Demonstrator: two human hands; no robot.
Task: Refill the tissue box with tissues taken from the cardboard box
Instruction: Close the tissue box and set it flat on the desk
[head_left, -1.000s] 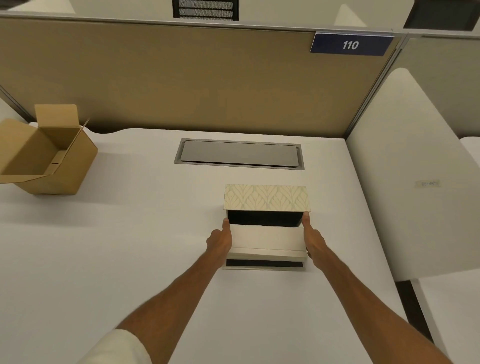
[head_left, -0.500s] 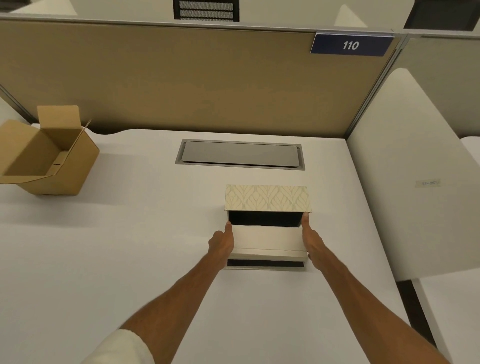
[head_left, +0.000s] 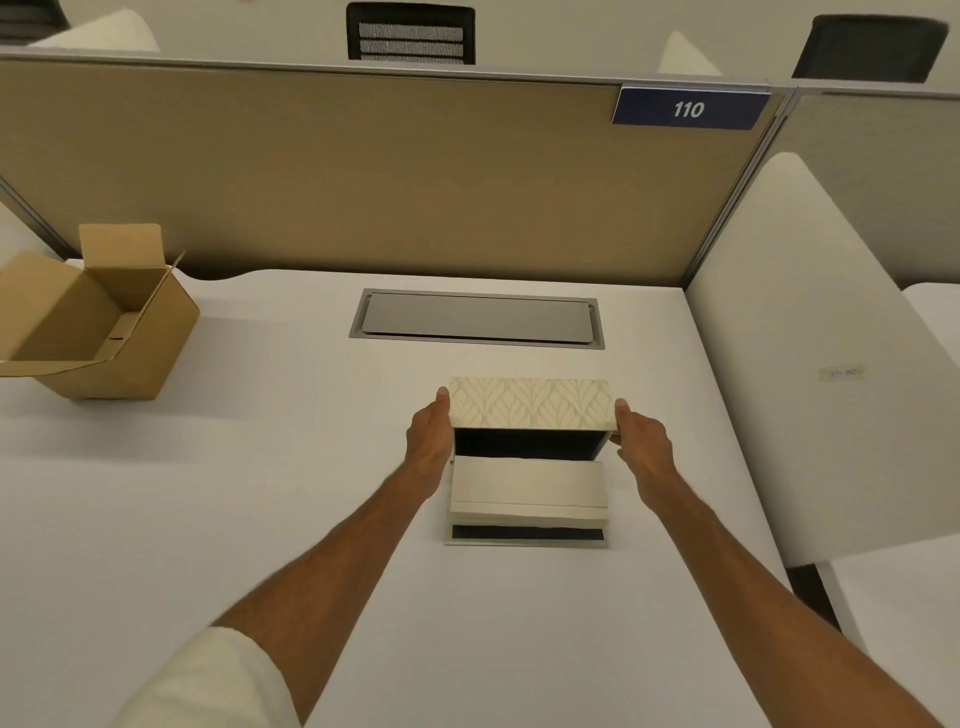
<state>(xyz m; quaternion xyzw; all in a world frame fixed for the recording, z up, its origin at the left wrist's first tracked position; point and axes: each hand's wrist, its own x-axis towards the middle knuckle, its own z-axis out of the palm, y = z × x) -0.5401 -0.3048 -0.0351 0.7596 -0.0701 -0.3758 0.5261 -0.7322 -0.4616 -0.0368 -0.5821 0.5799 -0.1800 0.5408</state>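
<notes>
Tissue box (head_left: 529, 404), leaf-patterned on its upper face, is seen on the white desk (head_left: 260, 493), right of centre and nearer than the grey recessed hatch (head_left: 477, 318). The box is lying with its open side turned toward the near edge; a dark interior is visible under the patterned face. A pale stack of tissues (head_left: 527, 488) is partly out of that opening, its far end just at the mouth, its near end resting over the hinged flap (head_left: 525, 535) that lies flat on the desk with a dark strip along it.

Left hand (head_left: 429, 441) is pressed against the left end of the box, thumb tip at the far left corner of the patterned face, fingers curled loosely along the side wall. Right hand (head_left: 640, 441) is placed likewise against the right end, thumb at the far right corner. The box is gripped between the two hands; neither hand is touching the tissues, as far as can be told. How far the hidden fingers are closed cannot be told.

Cardboard box (head_left: 98, 322) is noted at the far left of the desk, well apart from the tissue box, flaps open; no contents can be made out inside. A tan partition (head_left: 363, 171) runs along the far edge, with a blue plate (head_left: 688, 109) marked 110 at its upper right. A white sleeve (head_left: 218, 680) covers the left upper arm.
</notes>
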